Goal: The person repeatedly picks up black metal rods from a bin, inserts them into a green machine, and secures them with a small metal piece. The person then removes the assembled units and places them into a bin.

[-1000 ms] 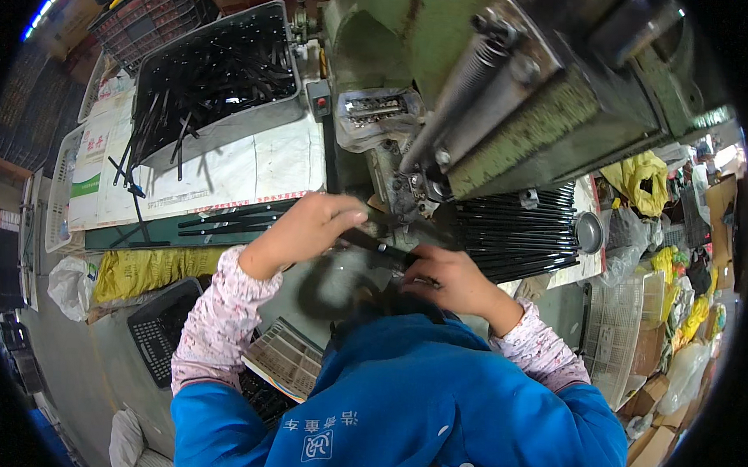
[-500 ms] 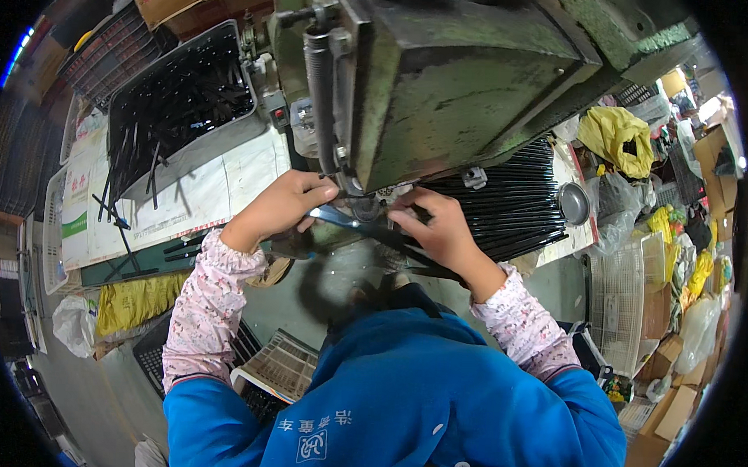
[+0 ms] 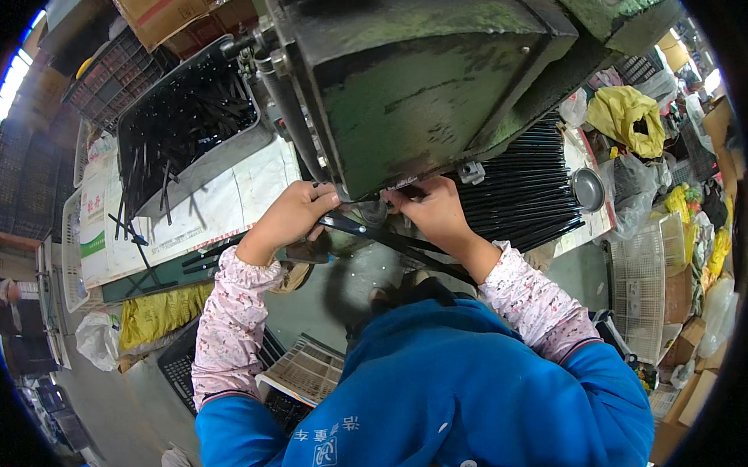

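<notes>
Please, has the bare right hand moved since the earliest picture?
Yes. Judged against the large green metal machine, the bare right hand has moved forward, away from the person's body, and is now close to the machine's lower edge.

Ahead: the large, worn green metal machine housing point(image 3: 428, 112) blocks the way beyond the left hand point(image 3: 290, 218) and right hand point(image 3: 435, 215).
Right side: closely laid slim black tubes point(image 3: 528, 189) and a round grey metal dish point(image 3: 588, 190) obstruct.
Left side: open room over the white sheet-covered tabletop point(image 3: 262, 178), until the grey rectangular bin point(image 3: 244, 138).
Bodyward: a long black bar point(image 3: 346, 224) crosses the gap.
</notes>
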A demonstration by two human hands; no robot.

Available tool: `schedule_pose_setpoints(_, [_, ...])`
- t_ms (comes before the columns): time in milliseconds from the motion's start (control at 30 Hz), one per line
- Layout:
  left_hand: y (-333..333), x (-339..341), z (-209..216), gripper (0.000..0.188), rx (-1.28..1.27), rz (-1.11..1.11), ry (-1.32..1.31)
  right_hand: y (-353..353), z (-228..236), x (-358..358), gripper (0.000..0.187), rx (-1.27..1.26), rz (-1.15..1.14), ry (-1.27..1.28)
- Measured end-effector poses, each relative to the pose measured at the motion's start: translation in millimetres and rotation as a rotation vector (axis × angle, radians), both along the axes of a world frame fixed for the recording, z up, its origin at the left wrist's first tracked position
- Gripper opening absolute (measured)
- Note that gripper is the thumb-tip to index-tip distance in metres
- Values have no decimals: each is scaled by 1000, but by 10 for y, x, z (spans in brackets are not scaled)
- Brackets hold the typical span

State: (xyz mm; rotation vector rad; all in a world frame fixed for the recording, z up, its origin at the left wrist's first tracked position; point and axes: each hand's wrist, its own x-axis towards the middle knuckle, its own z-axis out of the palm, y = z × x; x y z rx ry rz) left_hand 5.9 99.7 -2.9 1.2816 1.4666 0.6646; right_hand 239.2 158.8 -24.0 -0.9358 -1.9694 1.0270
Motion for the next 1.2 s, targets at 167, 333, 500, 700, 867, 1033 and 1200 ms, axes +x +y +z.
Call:
schedule_pose_setpoints(167, [-20,20,-105,25,188,-133,173,58,-246,12,20,393,169,-238])
schedule_pose_setpoints(333, [-204,79,-465,28,-63,431,-364,41,-110,108,29,1000,154,-318])
schedule_pose_setpoints(500, [-399,411,-536,23,111,744,-579,622,-953,871,21,733,9,-606])
schedule_pose_setpoints(700, [-576,528,-603,28,557,1020,178,1434,-1752,1950,18,624,-137,-976])
schedule_pose_setpoints(867, [-661,952,-299,11,896,845,463,1477,-1580,1757,17,743,130,-932])
schedule_pose_setpoints(1033, [-527,1497,-96,22,225,700,-97,880,-812,1088,29,689,383,-401])
schedule_pose_setpoints(1200, [-497,1379,-230,21,291,813,-657,299,-275,512,27,748,475,-196])
